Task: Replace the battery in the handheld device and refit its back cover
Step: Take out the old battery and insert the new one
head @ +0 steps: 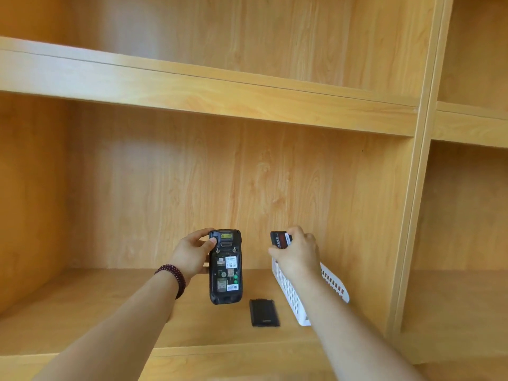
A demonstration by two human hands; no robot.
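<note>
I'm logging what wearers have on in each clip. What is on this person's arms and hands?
Both forearms are bare, with no sleeves or gloves in view. The left wrist wears a dark red beaded bracelet wrapped in several rows. The right hand shows nothing worn.

— What's carrying everything?
— A wooden shelf (96, 312) is bearing it all.
— And what's lying on it?
— A white slotted basket (291, 298) is sitting there; just left of the basket a black back cover (264, 312) is lying flat.
</note>
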